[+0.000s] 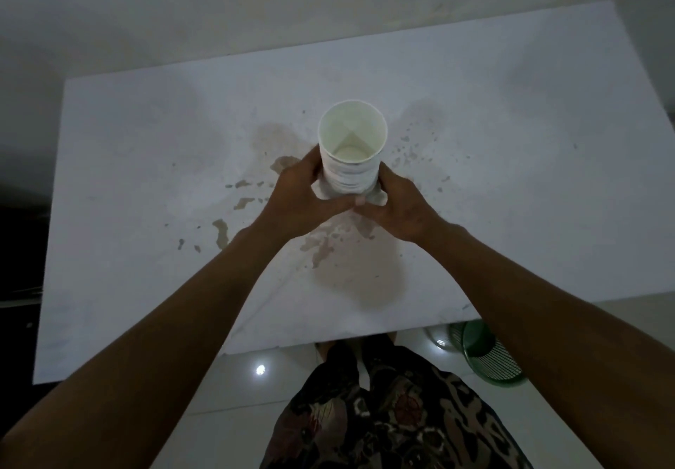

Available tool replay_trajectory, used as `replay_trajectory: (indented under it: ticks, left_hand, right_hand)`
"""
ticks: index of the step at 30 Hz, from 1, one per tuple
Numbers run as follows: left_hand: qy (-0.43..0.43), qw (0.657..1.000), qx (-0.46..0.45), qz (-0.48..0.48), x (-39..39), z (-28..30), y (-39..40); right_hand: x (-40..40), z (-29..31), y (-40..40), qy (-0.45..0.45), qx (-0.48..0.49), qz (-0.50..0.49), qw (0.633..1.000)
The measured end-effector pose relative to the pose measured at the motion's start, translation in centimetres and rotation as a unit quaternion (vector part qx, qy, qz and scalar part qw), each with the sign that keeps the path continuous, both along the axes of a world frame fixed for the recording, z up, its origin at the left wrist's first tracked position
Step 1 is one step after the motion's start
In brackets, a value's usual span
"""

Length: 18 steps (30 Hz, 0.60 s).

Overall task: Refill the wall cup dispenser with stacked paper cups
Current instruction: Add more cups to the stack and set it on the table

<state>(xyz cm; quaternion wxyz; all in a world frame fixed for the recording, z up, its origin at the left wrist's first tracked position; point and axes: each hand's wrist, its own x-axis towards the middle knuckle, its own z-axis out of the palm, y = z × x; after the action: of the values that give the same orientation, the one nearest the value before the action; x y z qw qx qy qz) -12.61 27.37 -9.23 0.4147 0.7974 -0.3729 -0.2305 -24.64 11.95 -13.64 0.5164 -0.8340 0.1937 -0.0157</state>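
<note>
Head view, looking straight down: the stack of paper cups (351,162) stands mouth-up near the middle of the white table (146,176), and both hands are wrapped round its lower half. Left hand (299,200) cups the left side of the stack, right hand (396,209) the right side, thumbs meeting on the near side of the stack.

My read: this thing is light and thin-walled, so it should lift easily but dent under a hard squeeze. A nested column can also bow or slide apart, so holding low with support under the base looks safest.

Brown stains (325,249) spread on the table around the stack, possibly damp; the base may be soft.

Room looks generous: bare table all round the stack, edges well away. A green basket (489,359) sits on the floor, nearer than the stack and to its right. No dispenser visible.
</note>
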Motion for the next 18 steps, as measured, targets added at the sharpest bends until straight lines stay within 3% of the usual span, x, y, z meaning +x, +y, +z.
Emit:
replay_trajectory:
  ticks: [9, 18]
  left_hand:
    - [0.030, 0.999, 0.031, 0.010, -0.4, -2.0, -0.1]
    - [0.006, 0.997, 0.055, -0.046, 1.2, -0.9, 0.6]
  right_hand:
    - [-0.8, 1.5, 0.5, -0.059, -0.009, -0.005, 0.998]
    - [-0.4, 0.8, -0.6, -0.025, -0.017, 0.018, 0.999]
